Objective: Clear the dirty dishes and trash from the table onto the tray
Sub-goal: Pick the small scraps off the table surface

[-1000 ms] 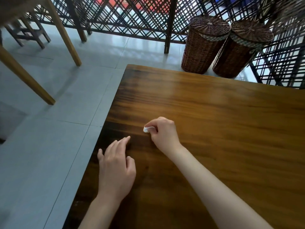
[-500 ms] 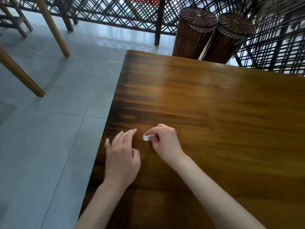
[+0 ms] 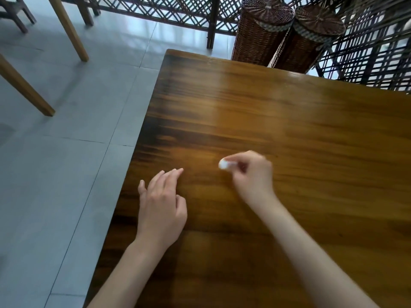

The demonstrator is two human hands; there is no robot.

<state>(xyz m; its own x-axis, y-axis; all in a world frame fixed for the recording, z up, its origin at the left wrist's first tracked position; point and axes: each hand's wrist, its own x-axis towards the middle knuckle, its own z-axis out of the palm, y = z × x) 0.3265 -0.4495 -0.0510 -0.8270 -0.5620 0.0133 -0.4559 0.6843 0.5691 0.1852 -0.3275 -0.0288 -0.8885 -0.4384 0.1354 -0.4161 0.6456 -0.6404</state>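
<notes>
Right hand (image 3: 253,174) pinched a small white scrap (image 3: 223,164) over the table (image 3: 311,130). Left hand (image 3: 161,205) was relaxed, fingers loose, holding nothing.

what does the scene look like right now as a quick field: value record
surface: dark brown glossy wooden table
right hand: pinches a small white crumpled scrap of trash in its fingertip grip over the table
left hand: fingers straight, holds nothing, near the table's left edge
tray: not in view
dishes: none in view
beyond the table: two brown woven wicker baskets with lids, dark lattice screen
floor: grey tiles, light wooden furniture legs
</notes>
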